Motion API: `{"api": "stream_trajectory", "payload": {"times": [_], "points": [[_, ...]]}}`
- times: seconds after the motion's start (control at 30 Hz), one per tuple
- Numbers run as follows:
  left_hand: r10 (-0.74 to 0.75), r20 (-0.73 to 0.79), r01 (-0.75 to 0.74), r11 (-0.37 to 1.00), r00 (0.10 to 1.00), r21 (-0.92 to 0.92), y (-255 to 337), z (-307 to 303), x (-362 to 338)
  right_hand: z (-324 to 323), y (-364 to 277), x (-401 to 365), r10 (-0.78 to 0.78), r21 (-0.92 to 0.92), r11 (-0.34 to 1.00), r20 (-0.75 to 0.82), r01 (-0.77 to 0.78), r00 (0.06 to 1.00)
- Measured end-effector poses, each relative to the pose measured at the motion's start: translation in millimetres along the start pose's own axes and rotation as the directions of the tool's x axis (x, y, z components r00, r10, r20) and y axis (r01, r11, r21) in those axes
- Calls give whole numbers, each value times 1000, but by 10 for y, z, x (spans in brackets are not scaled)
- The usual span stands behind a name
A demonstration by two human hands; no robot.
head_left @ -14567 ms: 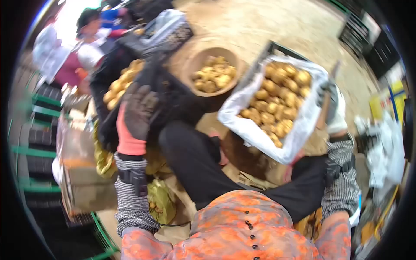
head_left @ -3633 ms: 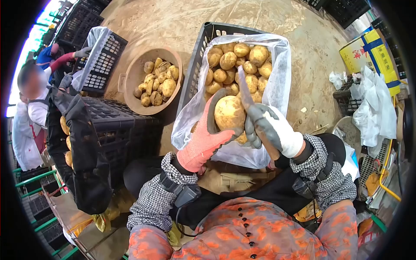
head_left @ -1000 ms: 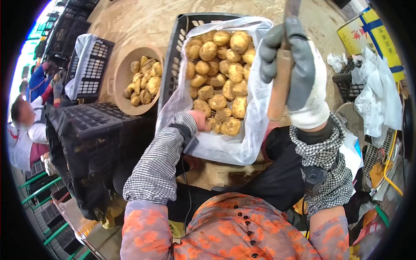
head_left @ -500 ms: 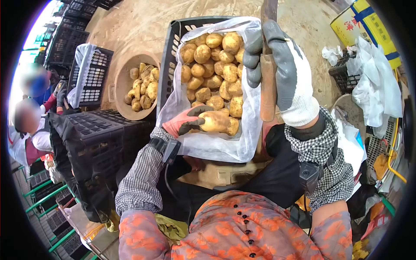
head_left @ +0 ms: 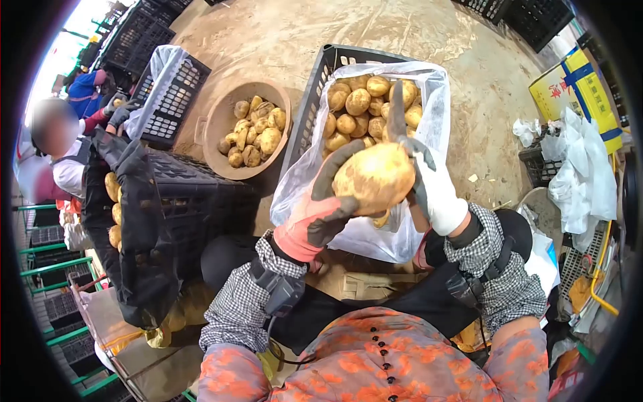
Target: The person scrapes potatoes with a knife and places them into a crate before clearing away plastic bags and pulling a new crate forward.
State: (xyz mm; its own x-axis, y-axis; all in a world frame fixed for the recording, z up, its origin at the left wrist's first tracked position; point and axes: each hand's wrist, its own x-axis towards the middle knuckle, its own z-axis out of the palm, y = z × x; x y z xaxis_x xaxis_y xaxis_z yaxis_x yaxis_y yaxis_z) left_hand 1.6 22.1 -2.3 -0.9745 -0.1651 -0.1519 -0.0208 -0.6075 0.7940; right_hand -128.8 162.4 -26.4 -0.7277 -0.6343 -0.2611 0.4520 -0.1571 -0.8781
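the step in hand seems to be handling one large potato (head_left: 375,177) with a knife (head_left: 397,110) at the ready, so a steady hold matters most. the left hand (head_left: 320,214) does best to bear the weight low, thumb beneath and fingers over the near-left side, with every fingertip well back from the blade. the right hand (head_left: 432,194) should grip the handle firmly and let the blade point away from the body and from the left wrist, as it does here. the potato looks rounded and perhaps dusty, so it could roll; a light, even squeeze is likely safer than a hard pinch. staying above the lined crate (head_left: 309,107) is sensible too, since a slip would then land on the white liner (head_left: 437,120) or the smaller-looking potatoes (head_left: 358,102) inside.

the potato lies between the two hands, raised over the near part of the crate. the left hand is curled around its left side, pinching it between thumb and fingers. the right hand is closed around the knife, just beside the potato's right end; whether its hidden fingertips press the skin, i cannot tell. the blade rises beyond the potato, and contact there is unclear. the brown basin (head_left: 216,127) stands apart, left of the crate.
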Motion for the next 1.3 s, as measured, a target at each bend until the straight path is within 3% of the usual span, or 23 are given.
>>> {"api": "stream_trajectory", "payload": {"times": [0.07, 0.1, 0.13, 0.23, 0.27, 0.37, 0.47, 0.53, 0.6, 0.67, 0.7, 0.77, 0.8, 0.87, 0.9, 0.93, 0.97, 1.0, 1.03, 1.07, 1.1, 1.23, 1.3], "points": [[-9, -105, -6, 990, 994, -142, 51, 95, 80, -64, -137, 114, -39, -189, 981, 28, 44, 999], [37, -98, -50, 989, 995, -138, 66, 43, 99, -69, -287, 116, 97, -78, 993, 133, -87, 986], [41, -99, -55, 989, 994, -138, 83, 39, 111, -44, -315, 82, 60, -4, 998, 157, -61, 986], [118, -192, -156, 968, 974, -196, 47, 7, 138, 33, -235, -25, 165, -215, 971, 264, -109, 950], [113, -193, -152, 968, 975, -198, 1, -23, 135, 108, -228, -57, 230, -159, 968, 246, -195, 941], [125, -236, -115, 992, 964, 54, -128, -122, 157, 160, -222, -43, 252, -144, 963, 167, -229, 953], [43, -223, -35, 999, 974, 38, -6, -13, 105, 92, -211, -23, 321, -214, 935, 178, -282, 930], [45, -242, -15, 992, 969, 127, 3, -52, 100, -20, -174, -15, 186, -516, 856, 365, 32, 912], [118, -241, 16, 871, 963, 491, 7, -78, 97, 8, -198, -57, 286, -481, 871, 334, -98, 898], [188, -199, -63, 860, 962, 506, -76, -101, 90, -6, -138, -67, 270, -530, 844, 290, -81, 918], [168, -234, -67, 921, 958, 385, -94, -81, 83, 29, -143, -80, 268, -530, 844, 288, -80, 919], [147, -266, -78, 964, 953, 255, -88, -14, 88, 131, -194, -99, 328, -142, 941, 158, -307, 931], [221, -259, -137, 942, 940, 307, -79, 30, 85, 136, -230, -106, 328, -147, 940, 159, -306, 931], [293, -250, -193, 913, 923, 359, -61, 14, 72, 124, -290, -87, 247, -509, 856, 249, -90, 937], [352, -204, -143, 746, 913, 650, -38, -59, 68, -146, 132, 29, -138, -646, 659, 399, 385, 906], [391, -141, -78, 494, 910, 866, -33, -107, 63, -133, 110, 37, -137, -646, 660, 399, 384, 907], [389, -142, -76, 495, 910, 866, -51, -117, 63, -113, 62, 35, -129, -669, 613, 440, 420, 889], [374, -179, -94, 606, 910, 789, -70, -119, 70, -91, 1, 27, -117, -688, 565, 480, 456, 869], [356, -210, -115, 705, 910, 699, -79, -123, 75, -6, -84, -11, -117, -688, 565, 479, 455, 870], [355, -209, -114, 706, 911, 699, -70, -119, 79, 121, -183, -69, 89, -577, 812, 274, 89, 958], [383, -196, -125, 669, 903, 732, -57, -106, 79, 188, -228, -101, 350, -343, 893, 122, -291, 929], [485, -173, -149, 554, 857, 819, -83, -82, 77, 171, -119, -73, 271, -231, 944, 128, -237, 954], [495, -148, -122, 472, 856, 873, -50, -95, 47, 126, -145, -24, 156, -622, 781, 281, 56, 947]]}}
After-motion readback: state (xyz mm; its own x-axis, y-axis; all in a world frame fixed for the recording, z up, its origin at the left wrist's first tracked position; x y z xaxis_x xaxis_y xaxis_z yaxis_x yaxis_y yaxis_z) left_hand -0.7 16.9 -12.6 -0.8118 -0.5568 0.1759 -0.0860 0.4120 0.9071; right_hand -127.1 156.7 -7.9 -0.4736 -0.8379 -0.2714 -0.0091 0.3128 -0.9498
